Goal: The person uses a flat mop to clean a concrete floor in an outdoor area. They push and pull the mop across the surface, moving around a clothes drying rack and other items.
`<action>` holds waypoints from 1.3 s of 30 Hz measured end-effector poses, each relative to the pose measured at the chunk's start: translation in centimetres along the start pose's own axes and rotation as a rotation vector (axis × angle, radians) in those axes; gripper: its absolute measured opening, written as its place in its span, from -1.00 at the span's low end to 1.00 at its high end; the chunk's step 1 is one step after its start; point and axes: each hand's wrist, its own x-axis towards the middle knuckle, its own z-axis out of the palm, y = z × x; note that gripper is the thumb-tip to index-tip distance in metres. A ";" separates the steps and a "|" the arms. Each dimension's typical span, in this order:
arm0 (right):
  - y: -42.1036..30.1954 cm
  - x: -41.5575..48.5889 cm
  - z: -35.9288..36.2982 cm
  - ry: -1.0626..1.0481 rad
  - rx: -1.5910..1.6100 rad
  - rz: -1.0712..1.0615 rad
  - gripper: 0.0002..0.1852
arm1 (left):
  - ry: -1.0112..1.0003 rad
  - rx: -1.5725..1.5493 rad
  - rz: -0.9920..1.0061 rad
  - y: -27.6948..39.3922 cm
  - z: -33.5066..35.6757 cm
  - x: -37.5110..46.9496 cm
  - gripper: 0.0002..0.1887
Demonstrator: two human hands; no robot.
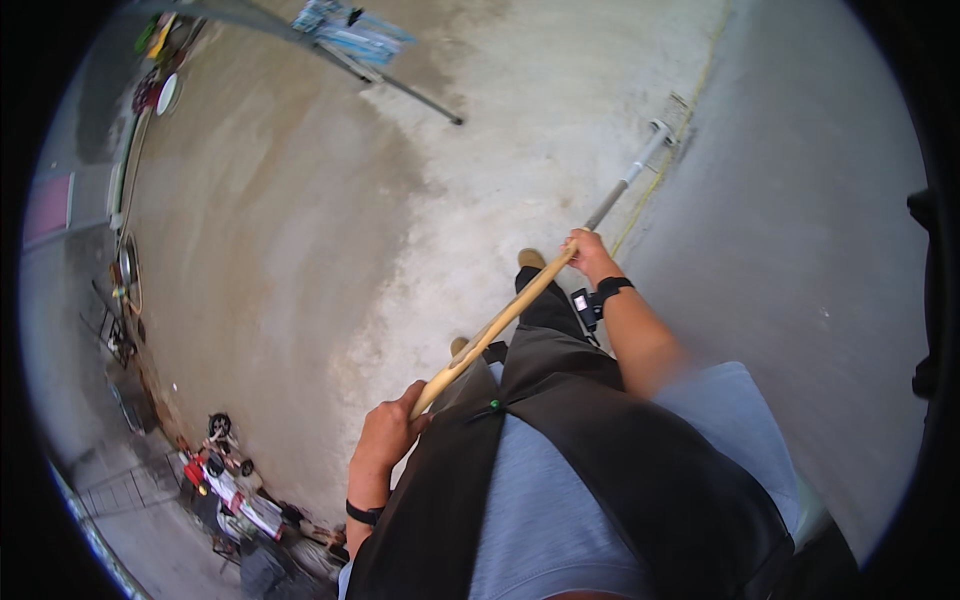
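Both of my hands grip a long-handled tool with a pale wooden shaft (499, 324), held slantwise across my body. My left hand (390, 424) is closed round the near end of the wood, close to my waist. Farther along, my right hand (585, 251) holds the shaft where it meets a grey metal section (609, 204). The tool's head (664, 133) is at the concrete floor by a yellow line (703, 81); its exact shape is blurred. A black strap circles each wrist, and a small dark device (583, 304) shows beside my right wrist.
A metal frame leg (420, 99) juts over the floor at the top, beside blue-and-white packaging (356, 34). Basins, including a white one (168, 94), and a hose (133, 172) line the left edge. A ride-on toy or small cycle (236, 495) stands among clutter at lower left.
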 end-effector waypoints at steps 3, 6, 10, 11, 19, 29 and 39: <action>-0.2 1.2 0.0 -0.090 -0.090 0.085 -0.87 | 0.035 0.077 -0.038 -1.1 1.2 0.1 -0.48; 2.4 1.6 1.7 -0.114 -0.088 0.084 -0.84 | 0.122 0.103 -0.031 -4.4 3.6 -0.2 -0.49; 14.9 -2.3 9.6 -0.161 -0.152 0.135 -0.78 | 0.180 0.068 -0.121 -16.6 5.8 -9.0 -0.54; 18.1 -3.1 11.6 -0.136 -0.168 0.165 -0.76 | 0.205 0.054 -0.138 -19.5 6.5 -11.4 -0.54; 40.2 -13.6 28.1 -0.401 -0.231 0.439 -0.69 | 0.484 -0.006 -0.555 -36.5 10.1 -30.3 -0.65; 51.6 -20.8 39.8 -0.626 -0.668 0.390 -0.80 | 0.492 0.104 -0.946 -36.8 18.1 -41.5 -0.67; 49.9 -23.2 38.9 -0.580 -0.688 0.192 -0.84 | 0.590 -0.158 -0.795 -34.7 18.0 -42.7 -0.59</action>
